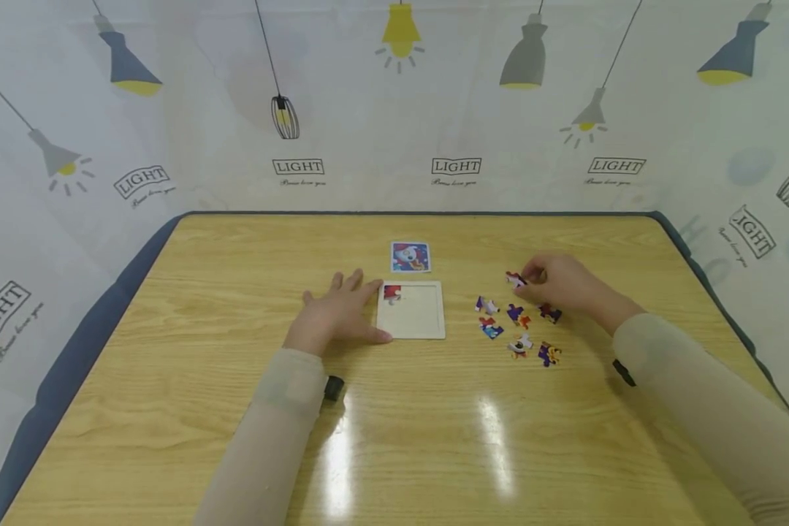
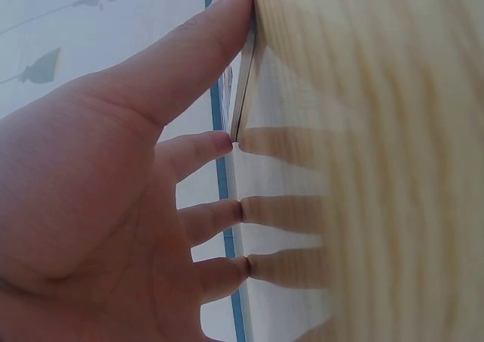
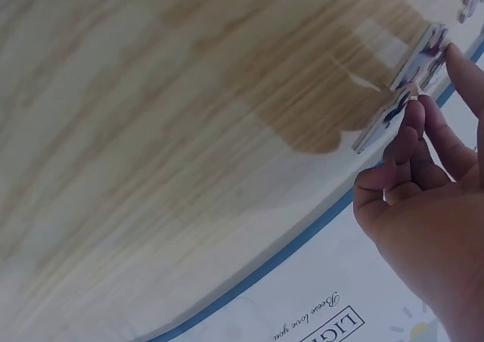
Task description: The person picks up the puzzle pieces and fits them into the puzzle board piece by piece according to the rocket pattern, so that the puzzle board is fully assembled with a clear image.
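The puzzle piece (image 1: 515,278) lies, in the head view, to the right of the white tray (image 1: 414,318) and a little beyond the other loose pieces (image 1: 491,328), at the fingertips of the right hand (image 1: 560,283); its longer side seems to run roughly left to right, slanting slightly away from the person at its left end. The right hand is plainly the nearer one and comes at the piece from its right, so the tray stands on the far side of the piece from that hand, across a bare strip of table (image 1: 408,453). The left hand (image 1: 335,314) sits well apart at the tray's left edge, its fingers spread, index finger and thumb at the two left corners, grasping nothing. One piece (image 1: 391,292) fills the tray's far-left corner, below the picture card (image 1: 410,257). In the left wrist view, the thumb and index finger meet the thin side of the tray, while other straight fingertips touch the table. In the right wrist view, the thumb and curled fingers appear to pinch the piece from opposite sides, close to the tabletop; whether it is lifted I cannot tell.
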Demonstrator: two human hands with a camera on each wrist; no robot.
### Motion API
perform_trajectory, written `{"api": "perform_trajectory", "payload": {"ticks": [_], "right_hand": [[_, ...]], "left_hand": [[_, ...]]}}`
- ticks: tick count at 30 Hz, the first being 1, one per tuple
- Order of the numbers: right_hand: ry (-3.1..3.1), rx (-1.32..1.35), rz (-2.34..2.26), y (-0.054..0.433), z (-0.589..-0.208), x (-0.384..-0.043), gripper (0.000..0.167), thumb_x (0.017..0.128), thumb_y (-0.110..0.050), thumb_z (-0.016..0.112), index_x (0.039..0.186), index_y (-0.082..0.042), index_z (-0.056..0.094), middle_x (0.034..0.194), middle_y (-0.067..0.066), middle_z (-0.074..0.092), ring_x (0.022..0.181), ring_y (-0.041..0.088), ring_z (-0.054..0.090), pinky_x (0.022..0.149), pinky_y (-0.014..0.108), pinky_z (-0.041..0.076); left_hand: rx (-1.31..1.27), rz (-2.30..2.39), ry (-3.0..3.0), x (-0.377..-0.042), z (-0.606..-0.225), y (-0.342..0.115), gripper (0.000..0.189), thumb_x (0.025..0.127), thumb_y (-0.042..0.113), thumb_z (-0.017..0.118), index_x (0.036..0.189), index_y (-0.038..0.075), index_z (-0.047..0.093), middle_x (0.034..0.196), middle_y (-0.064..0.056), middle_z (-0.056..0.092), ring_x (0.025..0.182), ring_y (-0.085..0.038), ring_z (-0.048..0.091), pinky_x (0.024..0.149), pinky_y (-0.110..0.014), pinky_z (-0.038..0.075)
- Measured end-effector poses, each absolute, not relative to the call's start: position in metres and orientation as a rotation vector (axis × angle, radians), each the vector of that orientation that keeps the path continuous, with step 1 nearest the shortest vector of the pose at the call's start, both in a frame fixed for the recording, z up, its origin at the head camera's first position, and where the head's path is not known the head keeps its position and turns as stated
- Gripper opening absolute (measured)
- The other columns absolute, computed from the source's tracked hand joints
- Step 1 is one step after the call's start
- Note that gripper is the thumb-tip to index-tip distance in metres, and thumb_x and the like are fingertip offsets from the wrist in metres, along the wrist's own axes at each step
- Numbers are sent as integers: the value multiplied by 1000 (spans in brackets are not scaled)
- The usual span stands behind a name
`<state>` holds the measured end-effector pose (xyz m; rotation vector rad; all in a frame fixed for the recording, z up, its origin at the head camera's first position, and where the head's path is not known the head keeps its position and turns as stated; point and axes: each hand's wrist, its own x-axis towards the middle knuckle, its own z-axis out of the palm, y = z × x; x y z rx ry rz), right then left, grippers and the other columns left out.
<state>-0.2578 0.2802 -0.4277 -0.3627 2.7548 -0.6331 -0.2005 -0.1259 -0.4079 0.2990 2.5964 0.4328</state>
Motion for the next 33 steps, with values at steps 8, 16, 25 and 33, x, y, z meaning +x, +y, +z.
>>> {"api": "perform_trajectory", "payload": {"ticks": [8,16,25,33], "right_hand": [[2723,-441,-653,274,-424,-259,39,106,-18,64,141,0,62,126,21,70,105,30,68,88,47,60],[2700,-419,-628,274,-425,-260,46,104,-30,70,139,-1,62,130,22,69,113,33,67,99,55,58],[2711,-522,-587,267,-420,-258,37,106,-28,67,133,-3,63,118,15,71,85,21,67,76,42,61],[2739,-611,-649,224,-400,-262,37,107,-32,66,137,-11,62,119,9,69,89,20,62,73,34,53]], "left_hand": [[311,415,2604,-202,-410,-128,109,88,66,77,172,33,17,182,-9,-4,167,-43,-8,120,-87,-5],[300,424,2600,-201,-410,-126,109,87,67,77,172,34,17,182,-7,-4,167,-41,-9,121,-86,-6],[301,412,2604,-200,-408,-126,109,87,65,78,172,33,17,182,-7,-5,167,-41,-8,121,-86,-5],[294,416,2602,-200,-409,-125,109,88,66,78,172,34,17,182,-7,-5,167,-41,-9,121,-86,-5]]}}
